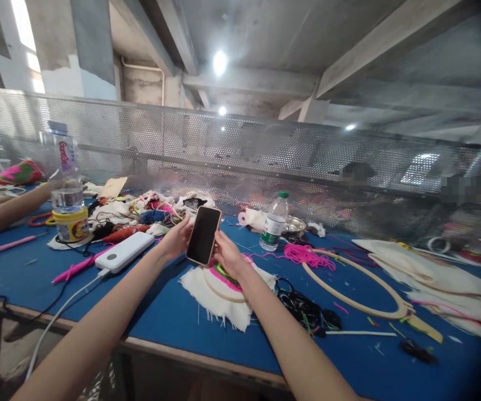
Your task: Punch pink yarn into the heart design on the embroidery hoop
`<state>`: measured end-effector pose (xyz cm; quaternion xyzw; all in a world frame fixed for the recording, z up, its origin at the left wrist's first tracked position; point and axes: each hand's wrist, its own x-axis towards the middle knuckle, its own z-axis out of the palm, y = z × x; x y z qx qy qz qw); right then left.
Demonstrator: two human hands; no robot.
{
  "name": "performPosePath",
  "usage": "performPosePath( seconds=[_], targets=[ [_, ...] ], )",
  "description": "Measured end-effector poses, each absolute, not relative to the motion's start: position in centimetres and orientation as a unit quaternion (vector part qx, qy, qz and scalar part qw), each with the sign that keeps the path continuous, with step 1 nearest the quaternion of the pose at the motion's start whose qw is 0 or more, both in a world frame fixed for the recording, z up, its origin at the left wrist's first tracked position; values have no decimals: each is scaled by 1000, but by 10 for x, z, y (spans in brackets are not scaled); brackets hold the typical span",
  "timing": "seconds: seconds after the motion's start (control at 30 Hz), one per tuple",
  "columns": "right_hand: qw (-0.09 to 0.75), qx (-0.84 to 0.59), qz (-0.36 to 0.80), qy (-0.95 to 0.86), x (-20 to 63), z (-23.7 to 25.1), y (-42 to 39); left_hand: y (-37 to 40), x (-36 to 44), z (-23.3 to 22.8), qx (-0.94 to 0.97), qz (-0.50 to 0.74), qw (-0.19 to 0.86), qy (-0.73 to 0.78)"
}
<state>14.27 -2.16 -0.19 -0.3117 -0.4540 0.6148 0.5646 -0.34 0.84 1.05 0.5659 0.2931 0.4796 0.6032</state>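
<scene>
Head view shows the left hand (176,239) and right hand (227,255) closed on opposite sides of a phone (204,236), dark screen facing the camera, held tilted above the middle of the blue table (160,312). Just below it, near the table's front edge, lies white fringed fabric (193,287), partly hidden by the right hand; a white power bank (125,252) lies farther toward the left end.

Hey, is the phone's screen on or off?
Off, it seems: the phone faces up with a plain black screen, nothing lit on it.
</scene>
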Motion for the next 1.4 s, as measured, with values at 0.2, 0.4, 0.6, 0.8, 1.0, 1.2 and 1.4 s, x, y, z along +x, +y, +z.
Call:
performPosePath(
  seconds=[0.2,0.4,0.6,0.8,1.0,1.2,1.4],
  targets=[
    [542,-324,632,-449,144,-4,-16,8,-4,9,528,467,614,356],
    [552,-324,607,-471,142,-13,-7,0,6,17,510,467,651,313],
    [560,-329,581,-490,140,-19,-2,-5,9,21,490,487,668,278],
    [565,-324,582,-487,139,-19,-3,-2,6,21,466,502,678,266],
    [569,-341,581,-472,139,-18,-3,9,-4,17,435,553,636,318],
    [579,-341,577,-464,139,-20,0,23,-18,9,410,614,576,351],
    [568,-359,575,-466,142,-16,-5,29,-28,1,380,667,475,429]
  ],
)
